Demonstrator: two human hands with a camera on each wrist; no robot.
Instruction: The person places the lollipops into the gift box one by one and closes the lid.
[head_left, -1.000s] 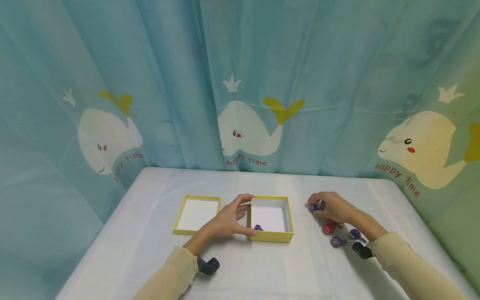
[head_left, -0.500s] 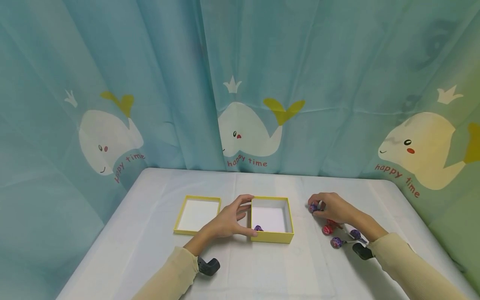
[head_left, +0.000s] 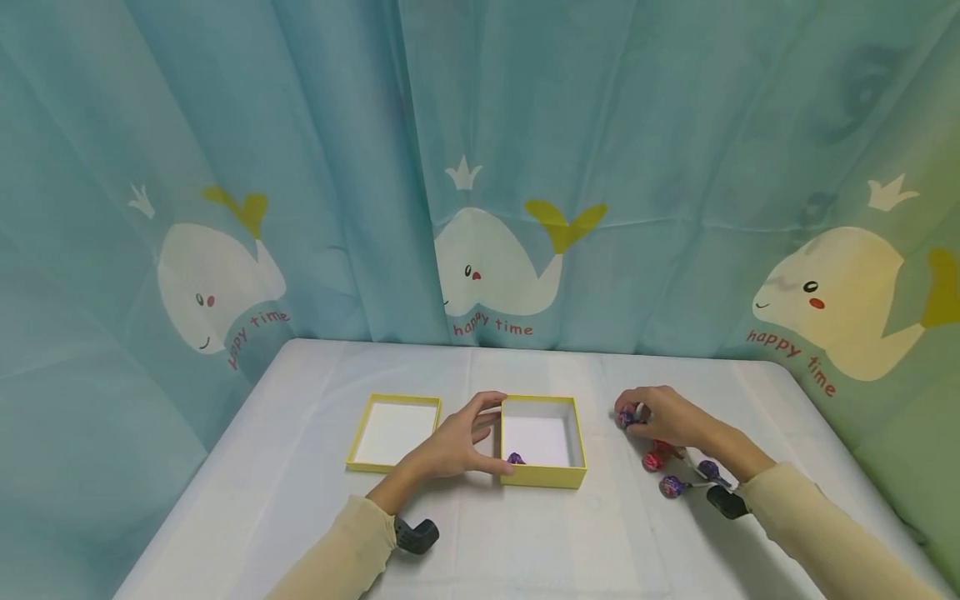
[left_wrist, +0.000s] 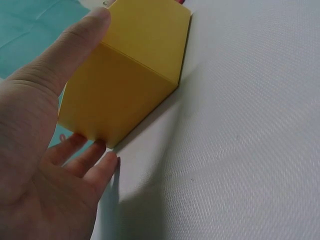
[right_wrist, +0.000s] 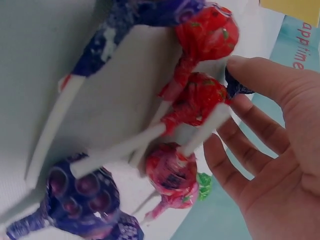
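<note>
My left hand (head_left: 453, 443) holds the open yellow box (head_left: 543, 477) at its left side, thumb at the near corner and forefinger at the far one. In the left wrist view, more fingertips touch the yellow wall (left_wrist: 117, 90). One purple-wrapped lollipop (head_left: 516, 458) lies inside the box, partly hidden by the front wall. To the right, my right hand (head_left: 672, 417) pinches a purple lollipop (head_left: 626, 417) by thumb and forefinger. Only a bit of its dark wrapper (right_wrist: 236, 86) shows in the right wrist view. Red lollipops (head_left: 653, 461) lie just below this hand.
Two more purple lollipops, one nearer the front (head_left: 671, 487) and one by the right wrist (head_left: 708, 469), lie on the white-covered table (head_left: 570, 542). A pink lollipop (right_wrist: 172, 170) is among them. The shallow yellow-rimmed lid (head_left: 367, 466) lies left of the box. A whale-print curtain (head_left: 337, 167) hangs behind.
</note>
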